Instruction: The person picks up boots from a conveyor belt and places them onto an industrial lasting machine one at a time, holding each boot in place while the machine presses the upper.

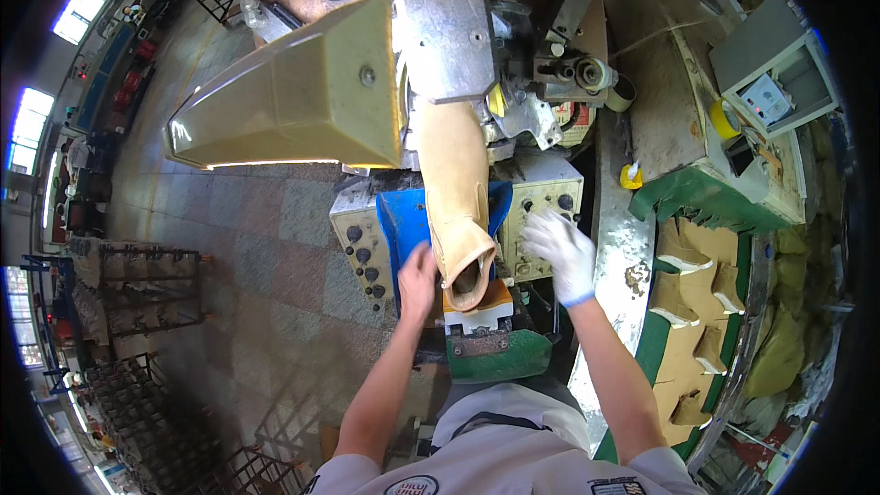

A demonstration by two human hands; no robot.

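A tan boot upper (453, 174) lies in the middle of a machine. Its toe end runs under the metal head (446, 41), and its open top faces me. Bare, my left hand (417, 281) is just left of the boot's top edge, fingers loosely apart; whether they touch the leather I cannot tell. My right hand (561, 252), in a white glove, is to the right of the boot and away from it. Its fingers are stretched toward the right control box (541, 206) with its dark knobs, and it holds nothing. A blue guard (401, 220) sits behind the boot.
A large beige cover (293, 92) juts out on the left, above a left control box (353, 229) with knobs. At right, a green-edged rack (701, 247) carries several brown pieces. A yellow tape roll (723, 119) lies by a grey cabinet (779, 60). Metal racks (151, 284) stand far left.
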